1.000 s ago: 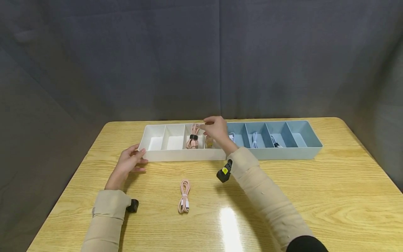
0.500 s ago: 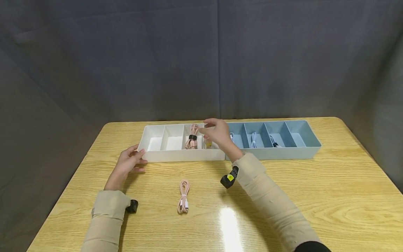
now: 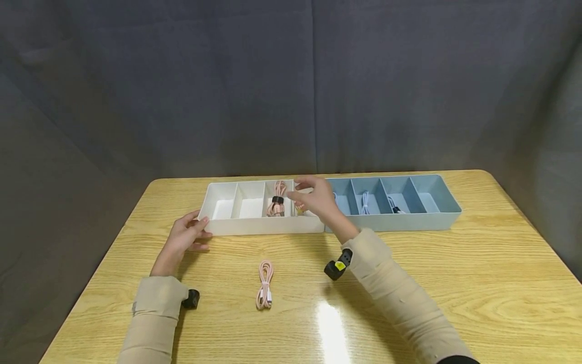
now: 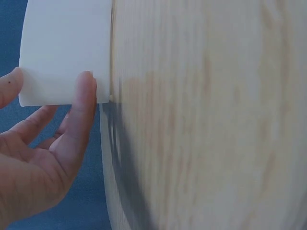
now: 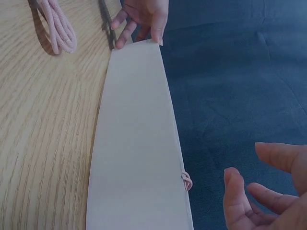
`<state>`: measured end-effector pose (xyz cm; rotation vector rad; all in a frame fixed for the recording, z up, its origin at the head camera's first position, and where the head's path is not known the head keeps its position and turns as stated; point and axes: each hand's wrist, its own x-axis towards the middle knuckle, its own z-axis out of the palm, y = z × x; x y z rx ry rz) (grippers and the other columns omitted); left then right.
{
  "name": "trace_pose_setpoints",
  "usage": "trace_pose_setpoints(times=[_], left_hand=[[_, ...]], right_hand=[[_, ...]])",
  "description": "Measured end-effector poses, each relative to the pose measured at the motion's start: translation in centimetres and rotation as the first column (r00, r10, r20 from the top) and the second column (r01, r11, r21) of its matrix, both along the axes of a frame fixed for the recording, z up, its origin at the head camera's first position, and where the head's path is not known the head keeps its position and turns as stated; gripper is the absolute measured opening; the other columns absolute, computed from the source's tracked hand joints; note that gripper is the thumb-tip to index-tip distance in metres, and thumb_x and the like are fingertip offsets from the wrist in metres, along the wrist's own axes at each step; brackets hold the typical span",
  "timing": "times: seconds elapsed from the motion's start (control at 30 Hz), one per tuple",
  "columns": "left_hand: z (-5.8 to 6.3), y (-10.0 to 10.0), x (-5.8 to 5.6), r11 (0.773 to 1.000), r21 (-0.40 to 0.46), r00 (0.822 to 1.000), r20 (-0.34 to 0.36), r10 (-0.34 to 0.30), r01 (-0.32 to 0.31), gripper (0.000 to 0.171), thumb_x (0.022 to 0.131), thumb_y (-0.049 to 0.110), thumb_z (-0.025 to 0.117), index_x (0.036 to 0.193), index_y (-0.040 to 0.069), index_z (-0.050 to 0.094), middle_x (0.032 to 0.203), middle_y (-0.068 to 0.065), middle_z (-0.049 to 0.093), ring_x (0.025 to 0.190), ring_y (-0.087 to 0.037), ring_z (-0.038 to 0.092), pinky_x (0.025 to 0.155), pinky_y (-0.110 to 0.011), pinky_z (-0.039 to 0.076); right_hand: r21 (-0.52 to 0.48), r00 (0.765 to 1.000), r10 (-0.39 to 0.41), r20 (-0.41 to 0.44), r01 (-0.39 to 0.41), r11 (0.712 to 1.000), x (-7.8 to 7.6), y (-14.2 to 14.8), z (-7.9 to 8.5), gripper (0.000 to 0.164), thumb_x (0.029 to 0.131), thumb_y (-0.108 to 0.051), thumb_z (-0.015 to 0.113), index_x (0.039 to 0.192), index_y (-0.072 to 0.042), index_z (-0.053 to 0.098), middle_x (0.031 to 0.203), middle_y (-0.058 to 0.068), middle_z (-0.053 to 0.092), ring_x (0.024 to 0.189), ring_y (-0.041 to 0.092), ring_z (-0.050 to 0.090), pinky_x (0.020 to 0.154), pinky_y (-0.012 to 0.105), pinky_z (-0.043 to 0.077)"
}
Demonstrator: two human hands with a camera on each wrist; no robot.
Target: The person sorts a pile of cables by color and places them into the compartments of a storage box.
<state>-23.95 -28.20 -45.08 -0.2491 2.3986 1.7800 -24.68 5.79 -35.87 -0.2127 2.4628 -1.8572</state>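
A white divided storage box (image 3: 261, 226) stands toward the back of the table. Its left front corner is held by my left hand (image 3: 184, 233), thumb at the rim and fingers against the wall; the left wrist view shows this hand (image 4: 53, 143) around the box end. Over the box's right compartment hovers my right hand (image 3: 318, 197), thumb and fingers parted with nothing between them. Beside its fingertips, a pink cable bundle (image 3: 278, 205) with a black strap stands in the third compartment. The right hand partly hides another bundle (image 3: 299, 208) with some yellow on it.
A blue divided box (image 3: 395, 222) adjoins the white one on the right, with light cables (image 3: 365, 202) and a black-and-white piece (image 3: 396, 206) inside. A coiled pink cable (image 3: 265, 284) lies on the wooden table (image 3: 218, 323) in front. A dark curtain (image 3: 273, 91) hangs behind.
My right wrist has drawn a little down and toward me, and its thumb and fingers have spread further apart. The left hand keeps its place on the white box.
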Motion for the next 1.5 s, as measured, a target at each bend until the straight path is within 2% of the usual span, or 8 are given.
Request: trace_pose_setpoints(times=[0.23,0.33,0.47,0.77,0.97,1.23,1.33,1.5], left_hand=[[3.4,1.7,2.0,1.000,-0.018,0.999,0.028,-0.015,0.016,0.065,0.093,0.037,0.051,0.143,0.004,0.025,0.113,-0.017,0.044,0.082,-0.014,0.060,0.068,-0.034,0.057],[3.9,2.0,2.3,1.000,-0.026,0.999,0.033,-0.012,0.013,0.060,0.095,0.032,0.049,0.143,0.004,0.025,0.115,-0.018,0.043,0.083,-0.016,0.060,0.069,-0.035,0.057],[3.7,1.8,2.2,0.999,-0.033,0.999,0.034,-0.014,0.015,0.064,0.093,0.036,0.050,0.143,0.004,0.025,0.115,-0.017,0.043,0.083,-0.015,0.061,0.069,-0.035,0.057],[3.5,1.6,2.1,0.999,-0.014,0.999,0.014,-0.035,0.035,0.070,0.091,0.041,0.052,0.143,0.003,0.024,0.112,-0.016,0.045,0.081,-0.013,0.060,0.068,-0.033,0.057],[2.6,1.1,1.7,1.000,0.000,1.000,0.012,-0.026,0.026,0.070,0.090,0.044,0.052,0.143,0.007,0.026,0.116,-0.018,0.044,0.079,-0.010,0.060,0.067,-0.033,0.057],[0.3,0.1,0.2,1.000,-0.008,1.000,-0.007,-0.013,0.013,0.072,0.087,0.047,0.054,0.143,0.009,0.027,0.116,-0.018,0.044,0.077,-0.011,0.060,0.065,-0.035,0.057],[0.6,0.3,0.5,0.999,-0.017,1.000,-0.008,-0.028,0.027,0.075,0.088,0.048,0.053,0.144,0.008,0.024,0.117,-0.020,0.043,0.077,-0.010,0.060,0.066,-0.035,0.057],[2.6,1.1,1.6,1.000,-0.008,1.000,0.003,-0.029,0.029,0.072,0.090,0.044,0.052,0.143,0.005,0.024,0.114,-0.018,0.045,0.078,-0.011,0.060,0.067,-0.034,0.057]], right_hand=[[0.013,0.999,0.043,0.010,-0.044,0.999,0.5,0.2,0.0,0.044,0.080,-0.013,0.070,0.120,-0.004,0.056,0.111,0.017,0.058,0.073,0.026,0.064,0.064,0.044,0.057],[0.016,0.997,0.070,0.016,-0.071,0.997,0.9,0.2,0.1,0.045,0.080,-0.012,0.070,0.121,-0.005,0.056,0.114,0.018,0.057,0.073,0.022,0.064,0.060,0.037,0.057],[0.021,0.994,0.110,0.024,-0.111,0.994,1.4,0.4,0.2,0.045,0.080,-0.011,0.070,0.122,-0.005,0.056,0.117,0.019,0.056,0.073,0.023,0.063,0.059,0.033,0.057],[0.043,0.973,0.231,0.029,-0.232,0.972,2.0,0.8,-0.3,0.042,0.080,-0.005,0.067,0.120,-0.001,0.056,0.114,0.022,0.056,0.074,0.022,0.063,0.065,0.043,0.056],[0.046,0.955,0.293,0.048,-0.295,0.954,2.4,0.7,-0.7,0.040,0.081,-0.008,0.067,0.119,0.001,0.057,0.103,0.016,0.061,0.074,0.019,0.064,0.061,0.031,0.055],[0.043,0.915,0.402,0.044,-0.404,0.914,3.0,0.5,-1.2,0.038,0.083,-0.006,0.065,0.118,0.005,0.056,0.093,0.013,0.063,0.079,0.032,0.062,0.069,0.050,0.052],[0.046,0.899,0.435,0.040,-0.437,0.898,3.1,0.3,-1.5,0.038,0.083,-0.004,0.064,0.118,0.006,0.055,0.092,0.014,0.064,0.076,0.030,0.063,0.067,0.049,0.053],[0.076,0.880,0.473,0.030,-0.474,0.877,3.3,-0.1,-2.3,0.041,0.081,-0.006,0.067,0.118,0.007,0.055,0.099,0.020,0.062,0.073,0.019,0.062,0.064,0.038,0.055]])
